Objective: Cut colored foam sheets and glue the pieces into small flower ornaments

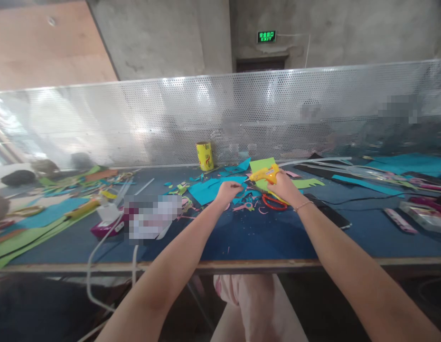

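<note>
My right hand (285, 188) is wrapped round a yellow hot glue gun (263, 175), whose nozzle points left toward my other hand. My left hand (230, 191) is closed in a pinch just above blue paper (202, 191); whatever lies between its fingertips is too small to make out. Behind the glue gun is a piece of light green paper (262, 164). Scissors with red-orange handles (274, 203) lie under and in front of my right hand. Pink and blue paper scraps (247, 205) are strewn between the two hands.
A yellow cylinder (205, 156) stands by the perforated metal screen (163, 121). A dark phone (329, 213) lies right of my right hand. To the left are a purple-and-white power strip (108, 228) with white cables and a second glue gun (83, 209) on paper sheets.
</note>
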### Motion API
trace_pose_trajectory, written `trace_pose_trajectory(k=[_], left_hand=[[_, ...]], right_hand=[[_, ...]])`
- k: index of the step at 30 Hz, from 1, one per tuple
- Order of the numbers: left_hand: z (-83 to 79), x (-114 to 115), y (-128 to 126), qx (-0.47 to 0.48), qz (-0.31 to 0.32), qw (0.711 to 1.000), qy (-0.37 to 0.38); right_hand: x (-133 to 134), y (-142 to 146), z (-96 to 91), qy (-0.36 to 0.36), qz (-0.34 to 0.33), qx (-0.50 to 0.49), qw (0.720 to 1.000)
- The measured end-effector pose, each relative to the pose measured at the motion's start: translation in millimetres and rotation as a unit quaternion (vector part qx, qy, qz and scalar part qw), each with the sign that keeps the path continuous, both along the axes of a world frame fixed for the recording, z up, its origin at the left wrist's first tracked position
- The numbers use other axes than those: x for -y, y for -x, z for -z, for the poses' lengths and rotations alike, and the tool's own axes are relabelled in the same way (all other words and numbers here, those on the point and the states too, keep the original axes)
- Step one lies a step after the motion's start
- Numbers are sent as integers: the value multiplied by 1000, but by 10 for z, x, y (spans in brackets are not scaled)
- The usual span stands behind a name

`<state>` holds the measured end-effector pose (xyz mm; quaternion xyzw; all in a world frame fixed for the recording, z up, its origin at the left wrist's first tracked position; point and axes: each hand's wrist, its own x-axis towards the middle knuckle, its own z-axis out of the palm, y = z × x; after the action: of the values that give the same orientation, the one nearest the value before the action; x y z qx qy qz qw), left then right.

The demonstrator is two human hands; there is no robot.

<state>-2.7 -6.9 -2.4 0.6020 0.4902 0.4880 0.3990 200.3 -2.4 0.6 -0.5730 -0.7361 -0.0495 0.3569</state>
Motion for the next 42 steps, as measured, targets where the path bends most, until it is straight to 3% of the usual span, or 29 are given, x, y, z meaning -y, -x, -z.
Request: trace_pose_trajectory(k=[27, 42], left_hand=[[23, -67, 42, -40, -14, 999, -29], [39, -87, 59, 3, -18, 1000, -13]], right_hand=[[45, -16, -18, -7, -50, -14, 999], [0, -27, 27, -32, -24, -6, 999]])
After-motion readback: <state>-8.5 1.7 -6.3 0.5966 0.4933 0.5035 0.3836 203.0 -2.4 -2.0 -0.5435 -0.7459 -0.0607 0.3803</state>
